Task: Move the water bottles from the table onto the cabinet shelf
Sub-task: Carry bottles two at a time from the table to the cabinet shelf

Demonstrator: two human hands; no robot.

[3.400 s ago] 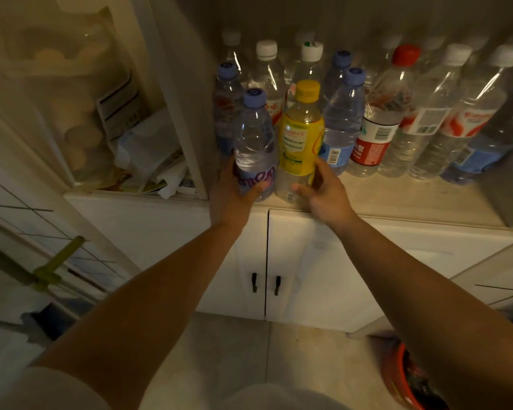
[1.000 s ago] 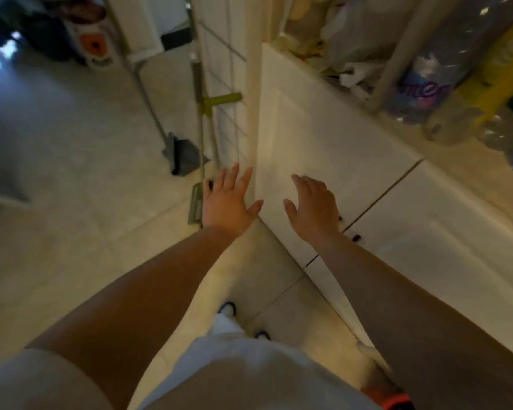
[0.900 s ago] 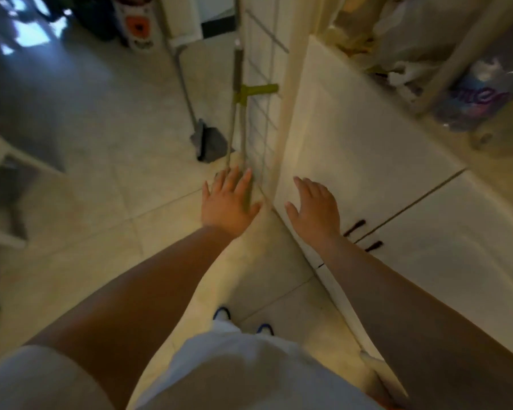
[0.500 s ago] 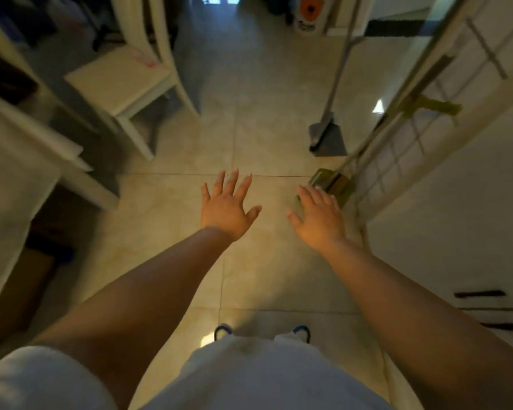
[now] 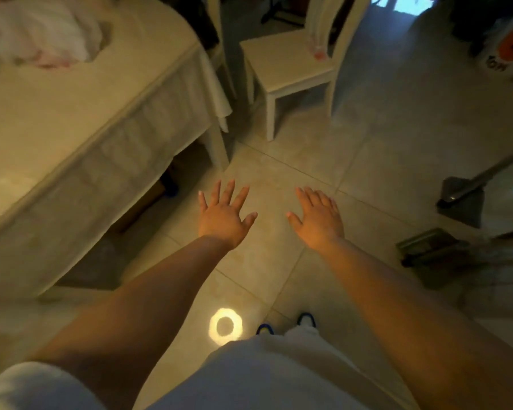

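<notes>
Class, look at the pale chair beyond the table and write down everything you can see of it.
The pale cream chair looks like painted wood, with a flat square seat, straight square legs and a back of curved upright slats. It stands upright on the tiled floor, just right of the cloth-covered table's corner, not visibly touching it. A small pinkish thing lies on the seat near the back, too blurred to identify. Neither hand is near it.
</notes>
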